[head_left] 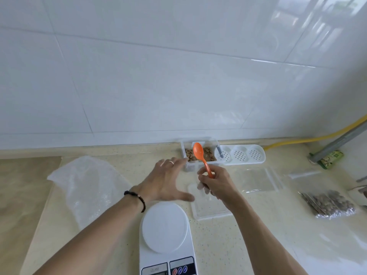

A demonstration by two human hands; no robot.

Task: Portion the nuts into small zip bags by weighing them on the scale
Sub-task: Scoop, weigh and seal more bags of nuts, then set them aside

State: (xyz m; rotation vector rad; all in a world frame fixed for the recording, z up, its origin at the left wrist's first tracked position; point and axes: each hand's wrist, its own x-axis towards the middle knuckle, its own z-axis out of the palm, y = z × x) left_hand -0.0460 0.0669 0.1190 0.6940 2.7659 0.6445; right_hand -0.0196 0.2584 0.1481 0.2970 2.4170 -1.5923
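Nearest the camera sits the white scale (166, 235), its round platform bare and its display panel at the bottom edge of the view; just beyond it to the right lies a clear lid (208, 205) flat on the pale speckled counter (248, 245); above that lid the right hand (215, 183) curls its fingers round the handle of an orange spoon (201, 155), the bowl of the spoon raised over the clear container (198, 153) of nuts (189, 152) that stands against the tiled wall; the left hand (165, 181) is spread wide, fingers straight, holding nothing, its fingertips close to the container's left side; a white perforated tray (241, 154) lies just right of the container; empty zip bags (260, 180) lie flat further right, and filled bags of nuts (329, 204) lie near the right edge; a crumpled clear plastic bag (85, 187) rests to the left.
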